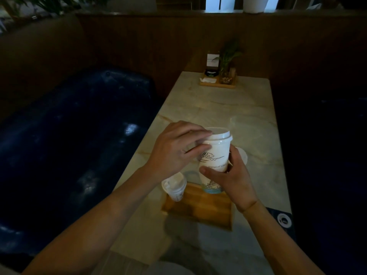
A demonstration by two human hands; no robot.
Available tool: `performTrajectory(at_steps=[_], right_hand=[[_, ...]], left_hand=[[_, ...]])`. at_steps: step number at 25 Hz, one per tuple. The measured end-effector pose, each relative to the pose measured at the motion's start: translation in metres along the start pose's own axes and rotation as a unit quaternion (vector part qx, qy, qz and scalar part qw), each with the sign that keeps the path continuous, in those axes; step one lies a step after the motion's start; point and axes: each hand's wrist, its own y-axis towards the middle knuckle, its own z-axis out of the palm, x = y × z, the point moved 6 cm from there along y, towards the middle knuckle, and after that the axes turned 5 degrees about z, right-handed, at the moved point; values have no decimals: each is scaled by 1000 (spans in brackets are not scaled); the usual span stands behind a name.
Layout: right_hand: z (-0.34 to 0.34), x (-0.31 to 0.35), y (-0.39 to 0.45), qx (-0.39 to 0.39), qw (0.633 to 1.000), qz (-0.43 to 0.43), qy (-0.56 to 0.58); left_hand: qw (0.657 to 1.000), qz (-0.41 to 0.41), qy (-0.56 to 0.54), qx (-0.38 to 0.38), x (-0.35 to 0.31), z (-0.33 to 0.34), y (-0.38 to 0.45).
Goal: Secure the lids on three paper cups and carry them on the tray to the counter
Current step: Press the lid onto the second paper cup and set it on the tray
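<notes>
Above wooden tray [198,207], hands grip smooth paper cup [215,153].

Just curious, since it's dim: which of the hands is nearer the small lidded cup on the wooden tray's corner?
Left. The left hand is just above the small cup, at the held cup's lid; the right hand grips that cup's body further right.

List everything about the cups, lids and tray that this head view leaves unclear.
- White lid on the held white paper cup: the left hand covers its near rim, so the seal is unclear.
- Third cup: mostly hidden behind the right hand.
- Small lidded cup on the wooden tray: print too dim to read.
- Held cup's print: partly covered by fingers.
</notes>
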Motion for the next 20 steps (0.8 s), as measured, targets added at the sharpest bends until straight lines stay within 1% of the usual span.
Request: performTrajectory(at_steps=[5, 12, 15, 18, 20], right_hand=[[-5, -1, -2, 68, 992, 43, 97], [-7, 3, -6, 169, 973, 86, 132], [-6, 2, -7, 198, 963, 104, 152], [-5, 5, -6, 202, 966, 92, 131], [-6, 6, 0, 156, 982, 72, 83]], left_hand=[[1000, 4, -17, -17, 7, -5, 0], [994, -9, -112, 9, 3, -13, 3], [993, -7, -116, 20, -2, -15, 4], [996, 15, -88, 14, -7, -15, 6], [998, 21, -67, 11, -5, -13, 7]])
